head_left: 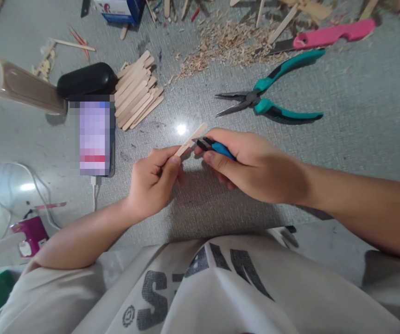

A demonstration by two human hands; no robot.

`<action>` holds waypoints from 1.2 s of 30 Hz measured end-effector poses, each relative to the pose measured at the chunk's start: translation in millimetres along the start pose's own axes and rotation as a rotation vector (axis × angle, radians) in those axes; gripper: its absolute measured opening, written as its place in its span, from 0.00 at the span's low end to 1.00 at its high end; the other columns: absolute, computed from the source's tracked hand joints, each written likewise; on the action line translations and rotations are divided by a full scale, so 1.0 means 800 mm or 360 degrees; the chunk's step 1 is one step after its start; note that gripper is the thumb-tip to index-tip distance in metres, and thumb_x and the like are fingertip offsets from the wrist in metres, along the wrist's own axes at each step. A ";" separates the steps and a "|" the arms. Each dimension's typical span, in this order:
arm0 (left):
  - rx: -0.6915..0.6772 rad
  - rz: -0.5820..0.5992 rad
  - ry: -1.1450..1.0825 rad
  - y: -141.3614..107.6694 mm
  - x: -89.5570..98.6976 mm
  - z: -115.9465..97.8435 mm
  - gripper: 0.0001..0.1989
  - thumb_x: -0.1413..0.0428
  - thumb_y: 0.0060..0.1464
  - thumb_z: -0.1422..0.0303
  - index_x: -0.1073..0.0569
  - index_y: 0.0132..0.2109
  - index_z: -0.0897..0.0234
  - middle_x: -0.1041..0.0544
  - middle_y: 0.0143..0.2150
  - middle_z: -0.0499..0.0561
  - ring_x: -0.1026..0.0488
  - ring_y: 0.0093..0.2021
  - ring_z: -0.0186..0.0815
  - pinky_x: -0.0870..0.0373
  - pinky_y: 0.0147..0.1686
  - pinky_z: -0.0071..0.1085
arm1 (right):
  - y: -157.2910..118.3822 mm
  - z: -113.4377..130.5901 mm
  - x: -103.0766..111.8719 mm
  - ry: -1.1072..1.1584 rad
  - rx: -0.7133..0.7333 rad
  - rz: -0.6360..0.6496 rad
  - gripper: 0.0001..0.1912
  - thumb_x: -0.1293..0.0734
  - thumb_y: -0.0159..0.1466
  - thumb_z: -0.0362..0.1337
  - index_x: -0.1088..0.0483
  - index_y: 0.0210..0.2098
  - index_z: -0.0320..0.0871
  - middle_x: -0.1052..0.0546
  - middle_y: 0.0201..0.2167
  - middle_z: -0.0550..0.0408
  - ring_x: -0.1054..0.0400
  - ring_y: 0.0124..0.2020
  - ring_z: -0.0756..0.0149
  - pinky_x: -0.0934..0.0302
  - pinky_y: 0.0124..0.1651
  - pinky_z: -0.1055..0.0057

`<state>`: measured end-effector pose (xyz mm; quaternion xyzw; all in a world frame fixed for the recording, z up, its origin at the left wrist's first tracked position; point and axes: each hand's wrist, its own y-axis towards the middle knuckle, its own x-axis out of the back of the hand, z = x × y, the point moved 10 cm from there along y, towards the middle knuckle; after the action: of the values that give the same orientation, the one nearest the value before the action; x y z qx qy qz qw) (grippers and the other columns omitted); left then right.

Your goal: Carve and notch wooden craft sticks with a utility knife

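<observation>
Pinched between the thumb and fingers of my left hand (156,178) is a wooden craft stick (200,131), angled up to the right. My right hand (255,162) is closed around a blue and black utility knife (220,148). The knife's blade tip is at the stick's side, close to its middle, where a small notch or sliver shows. Both hands are near each other above the grey textured table (189,208). Beyond them lies a pile of craft sticks (139,93).
Pliers with teal handles (262,95) lie open at the right, below a pink-handled knife (335,35). Wood shavings (217,46) spread across the back. At left are a phone (94,139) on a white cable, a black case (86,80) and a tall brownish container (22,83).
</observation>
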<state>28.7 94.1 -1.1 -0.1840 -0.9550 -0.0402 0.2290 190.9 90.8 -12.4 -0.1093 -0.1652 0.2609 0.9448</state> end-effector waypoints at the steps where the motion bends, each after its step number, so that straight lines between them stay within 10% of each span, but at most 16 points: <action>1: 0.0001 -0.0010 0.0020 -0.001 0.001 0.000 0.18 0.46 0.80 0.61 0.12 0.54 0.62 0.18 0.25 0.46 0.21 0.29 0.35 0.21 0.46 0.38 | -0.001 0.004 0.004 -0.0105 0.0051 -0.0044 0.06 0.35 0.80 0.41 0.28 0.47 0.47 0.28 0.25 0.62 0.33 0.26 0.65 0.43 0.34 0.66; 11: -0.0384 -0.0182 0.0421 -0.007 0.008 -0.032 0.18 0.47 0.82 0.64 0.12 0.50 0.58 0.17 0.27 0.46 0.22 0.29 0.34 0.26 0.45 0.39 | -0.002 0.017 -0.006 -0.0396 0.0234 -0.0022 0.08 0.37 0.78 0.41 0.27 0.50 0.48 0.19 0.37 0.52 0.27 0.36 0.57 0.41 0.43 0.62; 16: -0.0300 -0.0119 0.0427 -0.005 0.003 -0.026 0.18 0.48 0.82 0.63 0.12 0.53 0.59 0.16 0.27 0.47 0.20 0.30 0.36 0.24 0.45 0.40 | -0.002 0.011 0.007 -0.0362 0.0123 -0.0143 0.11 0.39 0.82 0.45 0.28 0.50 0.49 0.26 0.26 0.59 0.32 0.30 0.59 0.42 0.40 0.62; 24: -0.0264 -0.0160 0.0396 -0.005 0.007 -0.024 0.17 0.47 0.82 0.63 0.12 0.54 0.57 0.16 0.28 0.46 0.21 0.30 0.35 0.23 0.46 0.38 | -0.001 0.010 -0.011 -0.0542 0.0168 0.0031 0.14 0.37 0.78 0.39 0.23 0.56 0.47 0.15 0.41 0.49 0.24 0.38 0.54 0.41 0.45 0.61; 36: -0.0009 -0.0256 0.0268 -0.006 0.015 0.004 0.21 0.44 0.80 0.52 0.12 0.47 0.59 0.18 0.25 0.48 0.24 0.28 0.37 0.25 0.39 0.40 | -0.006 0.032 -0.002 -0.0041 0.0205 -0.0032 0.06 0.34 0.76 0.41 0.27 0.48 0.47 0.22 0.36 0.56 0.29 0.38 0.61 0.40 0.43 0.64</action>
<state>15.5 93.9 1.5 -0.1032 -0.9440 -0.0764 0.3040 182.4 89.4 12.5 -0.0432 -0.1612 0.2629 0.9503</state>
